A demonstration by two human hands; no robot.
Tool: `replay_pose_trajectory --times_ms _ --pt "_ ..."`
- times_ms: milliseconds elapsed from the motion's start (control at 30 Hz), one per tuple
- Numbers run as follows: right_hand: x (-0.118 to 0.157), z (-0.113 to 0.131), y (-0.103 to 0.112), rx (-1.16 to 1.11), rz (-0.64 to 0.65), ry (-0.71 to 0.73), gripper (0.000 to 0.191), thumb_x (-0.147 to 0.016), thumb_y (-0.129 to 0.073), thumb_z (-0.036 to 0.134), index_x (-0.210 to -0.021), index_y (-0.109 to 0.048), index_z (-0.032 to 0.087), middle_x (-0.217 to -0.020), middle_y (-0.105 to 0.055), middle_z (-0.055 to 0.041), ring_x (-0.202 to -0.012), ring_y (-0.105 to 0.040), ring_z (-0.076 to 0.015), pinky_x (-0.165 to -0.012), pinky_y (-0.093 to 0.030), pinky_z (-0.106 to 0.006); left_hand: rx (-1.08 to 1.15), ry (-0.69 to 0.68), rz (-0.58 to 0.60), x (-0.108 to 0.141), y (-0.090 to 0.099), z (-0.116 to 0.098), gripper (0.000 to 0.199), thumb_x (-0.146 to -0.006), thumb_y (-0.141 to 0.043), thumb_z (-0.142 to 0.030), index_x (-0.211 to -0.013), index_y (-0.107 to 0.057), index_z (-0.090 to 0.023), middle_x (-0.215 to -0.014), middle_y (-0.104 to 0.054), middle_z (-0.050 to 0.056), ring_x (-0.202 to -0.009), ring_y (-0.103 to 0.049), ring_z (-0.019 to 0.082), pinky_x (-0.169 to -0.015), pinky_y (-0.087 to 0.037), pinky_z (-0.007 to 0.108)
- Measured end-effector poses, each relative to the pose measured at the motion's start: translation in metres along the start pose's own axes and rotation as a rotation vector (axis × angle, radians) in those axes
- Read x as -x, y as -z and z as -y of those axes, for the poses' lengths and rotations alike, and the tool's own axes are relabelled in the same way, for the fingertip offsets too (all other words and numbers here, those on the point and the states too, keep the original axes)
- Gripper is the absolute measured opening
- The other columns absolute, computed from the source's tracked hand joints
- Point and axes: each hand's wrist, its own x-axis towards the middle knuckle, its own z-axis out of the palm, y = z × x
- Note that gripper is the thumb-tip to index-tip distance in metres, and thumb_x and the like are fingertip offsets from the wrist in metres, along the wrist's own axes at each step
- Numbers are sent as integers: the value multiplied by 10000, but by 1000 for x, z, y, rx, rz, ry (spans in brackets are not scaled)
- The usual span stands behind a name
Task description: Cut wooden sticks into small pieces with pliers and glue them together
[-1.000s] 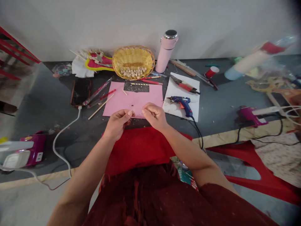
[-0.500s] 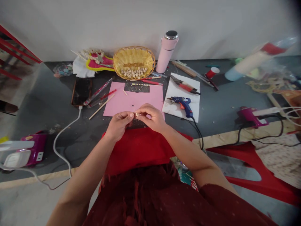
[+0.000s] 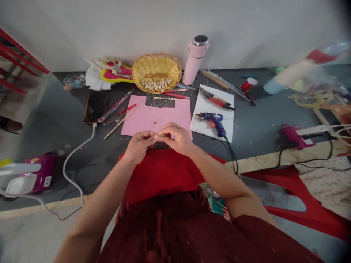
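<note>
R hand (image 3: 177,138) nearer L hand (image 3: 139,146), basket (image 3: 156,67) w/ pale pcs (image 3: 157,84)

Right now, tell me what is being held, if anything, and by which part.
A small pale piece, pinched between the left grip and right grip; too small and covered to tell by which part.

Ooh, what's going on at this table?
A person's left grip and right grip meet at a tiny piece, too small to make out, by the near edge of a pink sheet. Farther back, a yellow basket holds many little pale pieces. To the right, a blue glue gun lies on a white pad.
</note>
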Motion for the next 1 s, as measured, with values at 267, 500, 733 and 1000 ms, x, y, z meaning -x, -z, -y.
replay_pose_trajectory --times_ms 267,500,733,1000 --pt "1 0 0 -4 -14 -20 97 -833 -659 269 -872 -609 195 -787 -554 -7 -663 -517 -98 -592 -465 -242 46 10 17 1 -2 -2 158 -721 -740 -313 -705 -709 -159 -574 -538 -21 -520 -430 51 -522 -335 196" --pt "4 -3 -2 43 14 -6 144 -830 -662 285 -931 -604 200 -847 -546 -13 -661 -493 -92 -633 -471 -258 19 9 1 1 -3 -3 117 -724 -731 -277 -737 -716 -162 -626 -579 -16 -522 -432 44 -517 -344 187" --pt "3 -1 -1 16 -10 19 134 -844 -643 253 -964 -608 203 -867 -566 -26 -679 -518 -99 -632 -485 -265 43 -8 10 2 -4 -3 122 -731 -716 -290 -748 -720 -169 -623 -582 -13 -533 -437 59 -533 -362 203" --pt "2 0 -1 2 -13 31 133 -840 -650 233 -967 -620 202 -855 -570 -25 -712 -543 -104 -613 -490 -251 31 -15 2 2 -3 -3 111 -713 -733 -286 -731 -722 -177 -629 -602 -13 -539 -450 60 -549 -376 207"
